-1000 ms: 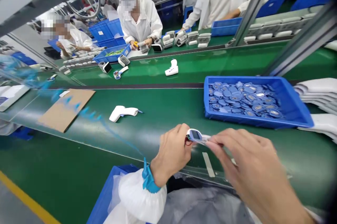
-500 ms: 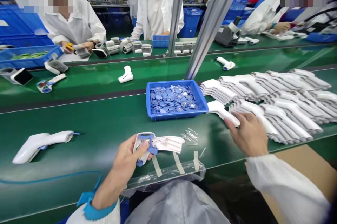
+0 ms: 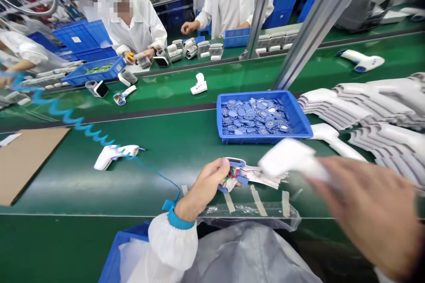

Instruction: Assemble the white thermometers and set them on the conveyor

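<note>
My left hand [image 3: 207, 183] is closed around an open thermometer-gun housing half [image 3: 234, 172], with blue trim, a small screen and red and green wires showing inside. Its white handle points right, over the green bench. In my right hand [image 3: 368, 203], blurred by motion, is a white housing shell [image 3: 287, 159], lifted above the bench just right of the wired half; the two look apart, though the shell hides part of the bench behind it. Around my left wrist is a blue strap [image 3: 181, 219] with a coiled cord [image 3: 78, 123].
A blue tray [image 3: 262, 139] of small blue plastic parts stands ahead. Stacked white shells [image 3: 392, 141] fill the right side. An assembled white gun [image 3: 116, 154] lies left, near cardboard [image 3: 29, 159]. Tape strips [image 3: 259, 201] hold a plastic bag at the edge. Co-workers sit across the belt.
My right hand has lifted a white shell from beside the stacks and brought it toward my left hand. My view has turned left. My left hand still holds the wired half.
</note>
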{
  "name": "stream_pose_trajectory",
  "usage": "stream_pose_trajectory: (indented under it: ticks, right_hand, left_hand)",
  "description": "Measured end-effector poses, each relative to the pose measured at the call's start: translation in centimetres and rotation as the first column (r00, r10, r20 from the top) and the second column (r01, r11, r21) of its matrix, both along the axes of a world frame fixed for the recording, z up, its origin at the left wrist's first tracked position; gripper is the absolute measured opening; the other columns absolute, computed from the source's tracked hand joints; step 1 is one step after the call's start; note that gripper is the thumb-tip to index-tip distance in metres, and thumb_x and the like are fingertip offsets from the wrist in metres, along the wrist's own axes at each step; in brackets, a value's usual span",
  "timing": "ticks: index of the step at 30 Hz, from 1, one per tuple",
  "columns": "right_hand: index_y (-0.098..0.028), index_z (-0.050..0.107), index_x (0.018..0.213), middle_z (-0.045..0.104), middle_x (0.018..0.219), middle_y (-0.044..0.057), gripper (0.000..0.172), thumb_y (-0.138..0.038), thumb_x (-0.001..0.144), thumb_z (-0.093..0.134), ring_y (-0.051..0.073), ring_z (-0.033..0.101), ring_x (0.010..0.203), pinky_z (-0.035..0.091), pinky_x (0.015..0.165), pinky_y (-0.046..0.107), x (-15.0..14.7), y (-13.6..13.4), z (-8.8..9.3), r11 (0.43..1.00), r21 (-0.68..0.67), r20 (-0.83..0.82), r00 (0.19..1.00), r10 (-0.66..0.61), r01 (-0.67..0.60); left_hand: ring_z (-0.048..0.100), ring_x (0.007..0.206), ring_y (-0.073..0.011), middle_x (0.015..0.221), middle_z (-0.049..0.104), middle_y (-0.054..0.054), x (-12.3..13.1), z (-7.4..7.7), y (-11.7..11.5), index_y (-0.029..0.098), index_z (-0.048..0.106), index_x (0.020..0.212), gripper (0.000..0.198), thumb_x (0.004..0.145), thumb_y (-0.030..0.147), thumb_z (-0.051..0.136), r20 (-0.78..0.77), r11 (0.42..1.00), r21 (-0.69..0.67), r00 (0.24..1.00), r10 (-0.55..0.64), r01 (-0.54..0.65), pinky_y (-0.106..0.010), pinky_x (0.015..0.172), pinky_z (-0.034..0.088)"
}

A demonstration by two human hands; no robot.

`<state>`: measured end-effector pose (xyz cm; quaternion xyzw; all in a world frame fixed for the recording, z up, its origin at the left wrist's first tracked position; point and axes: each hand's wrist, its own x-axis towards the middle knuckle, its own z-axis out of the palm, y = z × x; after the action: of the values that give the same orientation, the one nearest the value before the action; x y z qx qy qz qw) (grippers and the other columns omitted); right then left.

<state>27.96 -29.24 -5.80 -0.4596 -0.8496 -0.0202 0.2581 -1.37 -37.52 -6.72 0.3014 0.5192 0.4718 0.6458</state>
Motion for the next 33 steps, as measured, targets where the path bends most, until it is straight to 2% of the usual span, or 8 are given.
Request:
stream_pose_trajectory:
  ticks: [4,9,13,16,18,21,27,33]
  right_hand:
    - [-0.020,0.061,0.122,0.075,0.112,0.009,0.025,-0.029,0.099,0.059,0.029,0.067,0.101,0.040,0.092,0.050,-6.5,-3.7,1.6,0.920,0.213,0.234,0.931,0.280,-0.330]
    - [-0.016,0.060,0.123,0.073,0.115,0.010,0.025,-0.025,0.100,0.057,0.028,0.065,0.105,0.038,0.096,0.050,-8.9,-4.2,0.8,0.915,0.190,0.274,0.914,0.299,-0.356]
    - [-0.019,0.051,0.137,0.069,0.126,0.012,0.042,-0.040,0.101,0.053,0.028,0.065,0.108,0.044,0.097,0.048,-9.1,-3.6,0.2,0.934,-0.108,0.039,0.937,0.348,-0.342]
    - [-0.023,0.053,0.137,0.071,0.119,0.007,0.044,-0.049,0.102,0.046,0.020,0.068,0.100,0.052,0.082,0.033,-10.3,-2.7,1.1,0.808,-0.440,-0.308,0.911,0.275,-0.393]
    - [-0.024,0.067,0.112,0.072,0.099,0.003,0.036,-0.050,0.103,0.044,0.016,0.067,0.085,0.050,0.070,0.028,-12.0,-2.2,1.7,0.752,-0.537,-0.395,0.902,0.176,-0.383]
    - [-0.021,0.062,0.072,0.062,0.072,0.000,0.045,-0.055,0.099,0.049,0.013,0.056,0.064,0.039,0.060,0.028,-15.1,-2.2,1.8,0.840,-0.477,-0.325,0.940,0.105,-0.259]
    - [-0.020,0.046,0.057,0.052,0.057,-0.001,0.048,-0.037,0.102,0.046,0.011,0.049,0.055,0.027,0.056,0.029,-17.7,-2.8,0.5,0.973,-0.123,-0.179,0.969,0.170,-0.193]
    - [-0.020,0.043,0.057,0.047,0.055,-0.003,0.049,-0.037,0.103,0.048,0.009,0.044,0.055,0.026,0.055,0.028,-17.4,-3.0,1.1,0.985,-0.013,-0.187,0.968,0.166,-0.172]
  left_hand:
    - [0.062,0.088,-0.0189,0.097,0.069,-0.008,-0.1,-0.1,-0.1,0.015,0.072,0.110,0.054,0.092,0.064,0.058,-0.008,0.998,0.049,1.000,0.025,-0.024,-0.027,0.074,0.050]
    - [0.061,0.078,-0.0175,0.089,0.067,-0.008,-0.5,-0.3,-0.8,0.012,0.068,0.112,0.050,0.083,0.052,0.075,-0.056,0.996,0.071,0.997,-0.049,0.053,-0.025,0.064,0.045]
    - [0.060,0.080,-0.0166,0.095,0.068,-0.007,-0.5,-0.2,-0.9,0.014,0.067,0.110,0.036,0.088,0.044,0.071,-0.221,0.987,0.147,0.975,-0.029,0.063,-0.026,0.069,0.046]
    - [0.063,0.092,-0.0191,0.108,0.069,-0.006,-0.3,0.2,-0.7,0.019,0.066,0.116,0.041,0.082,0.038,0.077,-0.386,0.975,0.189,0.922,-0.035,0.117,-0.027,0.078,0.048]
    - [0.064,0.088,-0.0196,0.104,0.071,-0.006,-0.1,0.4,-0.6,0.018,0.065,0.115,0.046,0.077,0.038,0.081,-0.462,0.974,0.162,0.884,-0.066,0.157,-0.028,0.073,0.049]
    - [0.062,0.072,-0.0183,0.086,0.071,-0.005,0.5,0.5,-0.6,0.016,0.069,0.100,0.026,0.081,0.033,0.074,-0.578,0.955,0.145,0.805,-0.130,0.258,-0.027,0.059,0.044]
    - [0.061,0.063,-0.0227,0.077,0.071,-0.010,1.1,0.3,-1.0,0.014,0.069,0.092,0.017,0.079,0.018,0.058,-0.825,0.923,0.176,0.563,-0.052,0.343,-0.035,0.060,0.041]
    - [0.066,0.066,-0.0208,0.087,0.075,-0.007,0.6,-0.2,-1.8,0.018,0.063,0.111,0.031,0.085,0.034,0.061,-0.767,0.924,0.184,0.637,-0.079,0.336,-0.031,0.059,0.048]
